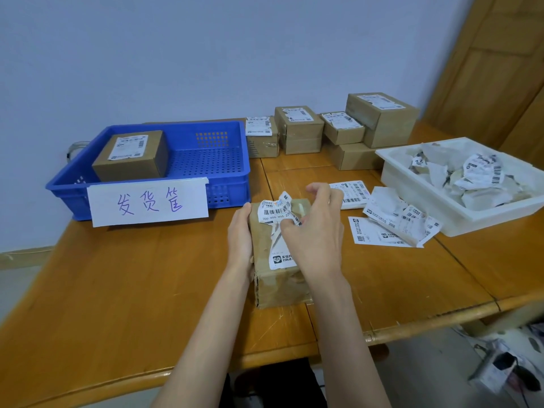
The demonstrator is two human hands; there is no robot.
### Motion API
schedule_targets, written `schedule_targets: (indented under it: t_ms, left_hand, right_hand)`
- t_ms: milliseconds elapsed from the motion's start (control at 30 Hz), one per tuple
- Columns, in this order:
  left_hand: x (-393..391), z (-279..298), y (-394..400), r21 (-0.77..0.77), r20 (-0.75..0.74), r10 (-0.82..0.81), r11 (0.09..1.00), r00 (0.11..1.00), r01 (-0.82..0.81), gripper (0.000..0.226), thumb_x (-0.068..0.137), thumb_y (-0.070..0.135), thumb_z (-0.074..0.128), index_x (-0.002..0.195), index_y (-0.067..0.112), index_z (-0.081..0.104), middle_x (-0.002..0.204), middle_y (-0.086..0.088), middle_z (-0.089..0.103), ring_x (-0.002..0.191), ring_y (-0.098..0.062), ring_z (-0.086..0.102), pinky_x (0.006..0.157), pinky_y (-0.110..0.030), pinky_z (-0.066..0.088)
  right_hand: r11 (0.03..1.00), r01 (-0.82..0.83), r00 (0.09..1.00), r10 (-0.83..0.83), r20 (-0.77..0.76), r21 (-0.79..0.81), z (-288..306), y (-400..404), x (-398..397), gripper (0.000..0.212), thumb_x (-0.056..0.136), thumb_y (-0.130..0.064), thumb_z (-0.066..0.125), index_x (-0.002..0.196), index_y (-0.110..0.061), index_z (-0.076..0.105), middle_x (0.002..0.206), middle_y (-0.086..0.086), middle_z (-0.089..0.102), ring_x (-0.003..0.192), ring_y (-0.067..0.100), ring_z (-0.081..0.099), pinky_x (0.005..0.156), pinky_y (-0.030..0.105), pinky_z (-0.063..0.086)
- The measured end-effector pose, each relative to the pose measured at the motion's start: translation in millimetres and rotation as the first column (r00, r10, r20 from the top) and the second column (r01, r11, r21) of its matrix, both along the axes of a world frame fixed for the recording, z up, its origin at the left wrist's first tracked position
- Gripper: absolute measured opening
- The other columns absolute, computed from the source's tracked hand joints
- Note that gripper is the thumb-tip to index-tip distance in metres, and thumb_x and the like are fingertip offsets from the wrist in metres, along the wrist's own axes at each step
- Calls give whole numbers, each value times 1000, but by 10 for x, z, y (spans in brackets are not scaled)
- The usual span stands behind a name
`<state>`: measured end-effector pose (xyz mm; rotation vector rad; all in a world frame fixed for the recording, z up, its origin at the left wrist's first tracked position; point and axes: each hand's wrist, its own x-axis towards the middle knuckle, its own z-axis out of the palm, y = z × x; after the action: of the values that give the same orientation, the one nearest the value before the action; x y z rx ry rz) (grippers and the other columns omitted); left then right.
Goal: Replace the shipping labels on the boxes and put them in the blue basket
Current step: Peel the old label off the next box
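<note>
One cardboard box (279, 260) on table (117, 290), near front edge, between both hands. Left hand (240, 240) grips box's left side, steadying. Right hand (312, 231) pinches old label (275, 212), half peeled, crumpled. Box likely light, stiff, taped skin slippery: hold by side walls. Label thin, tears easily: take hold close to stuck edge, pull low. Blue basket (223, 172) behind, one relabelled box (132, 160) inside.

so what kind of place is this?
Probably a small parcel relabelling spot in an ordinary room, not a warehouse: cardboard boxes stacked on a wooden table, a blue basket with a handwritten sign, and a white tray of torn labels.
</note>
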<state>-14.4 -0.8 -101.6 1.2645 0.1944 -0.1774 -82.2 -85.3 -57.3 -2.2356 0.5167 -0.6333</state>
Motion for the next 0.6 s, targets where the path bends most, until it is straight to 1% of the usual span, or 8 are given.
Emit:
schedule_targets:
  t_ms: [33, 67, 133, 233, 300, 367, 467, 600]
  left_hand:
    - [0, -3, -1, 3, -2, 1, 1000, 1000, -1, 26, 99, 32, 49, 102, 15, 68, 110, -12, 70, 95, -22, 64, 89, -39, 49]
    - [2, -8, 2, 3, -5, -1, 1000, 1000, 1, 26, 99, 33, 49, 103, 15, 68, 109, -11, 70, 96, -22, 65, 89, -38, 49]
    - [6, -10, 4, -4, -8, -4, 1000, 1000, 4, 26, 99, 33, 48, 102, 16, 68, 105, -8, 70, 93, -21, 65, 86, -37, 50]
    - [9, -14, -3, 1, 16, 5, 1000, 1000, -5, 24, 100, 32, 48, 94, 18, 67, 95, -5, 69, 84, -16, 63, 82, -35, 48]
    - [13, -24, -3, 6, 24, 17, 1000, 1000, -17, 24, 99, 31, 48, 91, 18, 66, 91, -3, 67, 81, -14, 62, 79, -32, 47]
    - [18, -36, -5, 10, 25, 20, 1000, 999, -20, 23, 99, 32, 49, 90, 19, 66, 89, -3, 67, 80, -15, 61, 77, -32, 46]
    - [23, -45, -7, 12, 29, 23, 1000, 999, -23, 23, 99, 32, 49, 89, 18, 65, 88, -4, 65, 77, -15, 59, 73, -31, 45]
    - [24, -40, -4, -21, 23, 23, 1000, 999, -22, 22, 98, 31, 50, 90, 16, 64, 85, -3, 64, 74, -14, 58, 70, -30, 45]
  right_hand:
    - [1000, 8, 1000, -8, -17, 4, -1, -2, 2, 50, 84, -19, 72, 124, -22, 43, 125, -5, 36, 96, 18, 56, 83, 35, 51]
    - [1000, 15, 999, -16, -40, -12, -2, -5, 4, 43, 86, -21, 69, 123, -21, 47, 122, -5, 37, 99, 16, 54, 89, 35, 50]
    - [993, 28, 994, -41, -105, -117, -13, -13, 22, 32, 92, -29, 62, 122, -22, 55, 120, -5, 41, 107, 14, 46, 100, 34, 41]
    - [971, -4, 993, -25, -118, -240, -7, 7, 41, 19, 95, -28, 54, 113, -24, 59, 120, -3, 45, 109, 17, 38, 94, 31, 36]
    - [957, -32, 995, 4, -96, -288, 4, 33, 40, 10, 94, -25, 54, 103, -23, 59, 115, -4, 45, 106, 17, 36, 91, 30, 36]
    - [943, -61, 995, 31, -98, -327, 0, 43, 30, 6, 94, -22, 54, 99, -24, 56, 109, -6, 43, 103, 15, 37, 91, 30, 35]
    - [946, -140, 988, 114, -104, -292, 5, 24, 29, 10, 93, -18, 52, 93, -27, 49, 100, -10, 44, 95, 11, 43, 95, 30, 33]
    - [969, -169, 984, 156, -87, -179, 28, 22, 18, 11, 90, -18, 57, 88, -29, 54, 92, -13, 50, 89, 6, 50, 98, 29, 30]
